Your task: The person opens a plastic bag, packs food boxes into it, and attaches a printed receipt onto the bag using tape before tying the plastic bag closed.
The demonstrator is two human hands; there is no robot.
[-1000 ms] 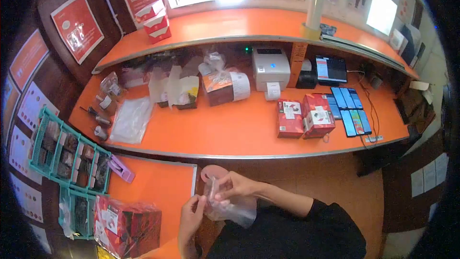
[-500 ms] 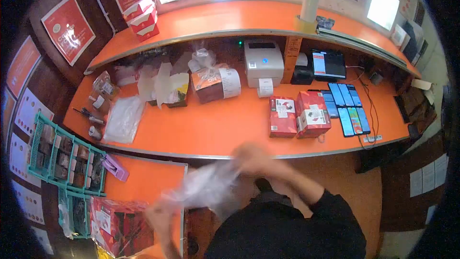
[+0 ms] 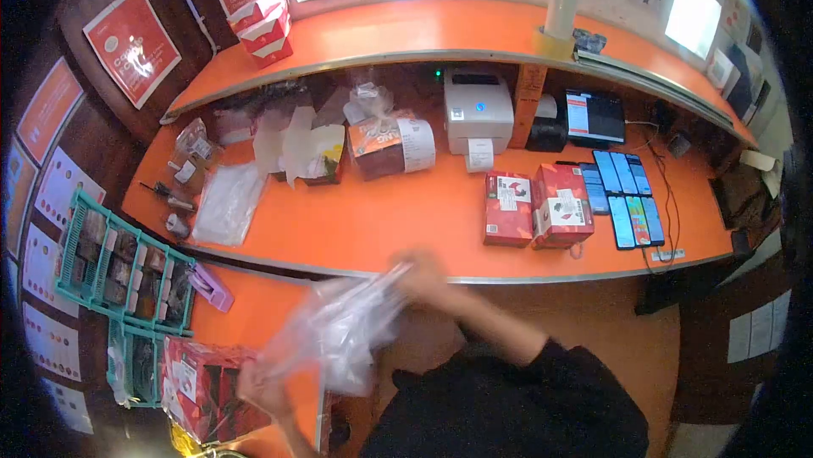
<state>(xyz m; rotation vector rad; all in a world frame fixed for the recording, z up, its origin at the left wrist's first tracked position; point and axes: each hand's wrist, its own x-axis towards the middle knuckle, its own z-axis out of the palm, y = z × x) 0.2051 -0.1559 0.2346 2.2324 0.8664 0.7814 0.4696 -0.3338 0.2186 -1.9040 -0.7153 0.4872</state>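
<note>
A clear plastic bag (image 3: pixel 339 331) is stretched between my two hands over the edge of the lower left counter. My right hand (image 3: pixel 423 276) is closed on its upper right corner, near the main counter's front edge. At the bag's lower left end, my left hand (image 3: pixel 261 389) grips the plastic, its fingers partly blurred. Just left of that hand stands a plastic-wrapped red box (image 3: pixel 190 386). A flat stack of clear bags (image 3: pixel 227 204) lies on the main counter.
Two red boxes (image 3: pixel 508 211) stand on the orange counter (image 3: pixel 381 234), beside several phones (image 3: pixel 625 195). Behind them are a label printer (image 3: pixel 478 111) and a tablet (image 3: pixel 594 117). Teal baskets (image 3: pixel 127 276) and a purple stapler (image 3: pixel 210 287) are at left, an orange-labelled package (image 3: pixel 381 149) farther back.
The bag is spread wider and hangs lower between my hands. My right hand has moved slightly left, and my left hand slightly left and down. The view has shifted a little.
</note>
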